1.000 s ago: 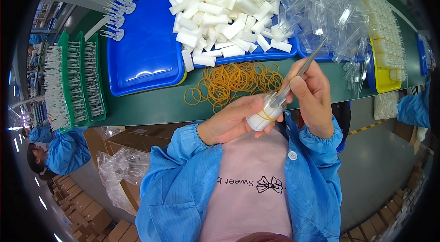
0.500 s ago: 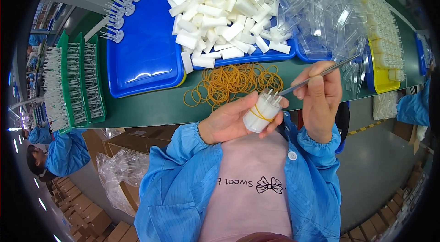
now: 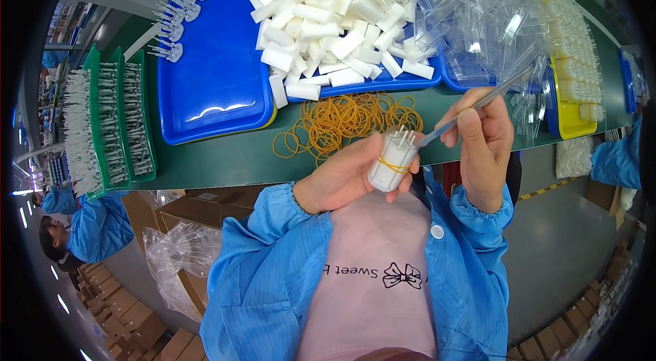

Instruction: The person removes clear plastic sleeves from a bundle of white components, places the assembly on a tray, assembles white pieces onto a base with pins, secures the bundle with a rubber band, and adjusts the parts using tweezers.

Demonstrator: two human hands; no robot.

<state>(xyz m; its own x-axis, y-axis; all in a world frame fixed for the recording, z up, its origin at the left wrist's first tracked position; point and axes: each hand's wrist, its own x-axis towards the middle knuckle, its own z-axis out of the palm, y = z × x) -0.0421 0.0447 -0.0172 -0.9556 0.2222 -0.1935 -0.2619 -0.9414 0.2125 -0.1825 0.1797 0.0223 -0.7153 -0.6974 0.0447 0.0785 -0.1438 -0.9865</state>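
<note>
My left hand [image 3: 345, 173] is closed around a white cylindrical part [image 3: 392, 164] with a clear outer wall. A yellow rubber band crosses its middle, and several thin pale pins stick up from its top. In my right hand [image 3: 482, 146] is a slim grey metal tool like tweezers or a spatula [image 3: 493, 96], pinched between thumb and fingers. Its flat tip is at the upper right rim of the white part; whether it touches cannot be made out. Just beyond my hands lies a heap of orange-yellow rubber bands [image 3: 355, 118] on the green table [image 3: 225, 163].
A blue tray [image 3: 212, 88] holds pinned white pieces [image 3: 171, 52] along its left rim. White foam-like blocks [image 3: 328, 26] and clear plastic pieces [image 3: 478, 26] are piled beyond the bands. Green racks [image 3: 113, 122] stand left; a yellow tray [image 3: 570, 125] sits right. Cartons [image 3: 184, 211] are below the table.
The white part has turned more upright and shifted slightly in my left hand. The tool has turned, showing a flatter face, and its tip has moved beside the part's rim.
</note>
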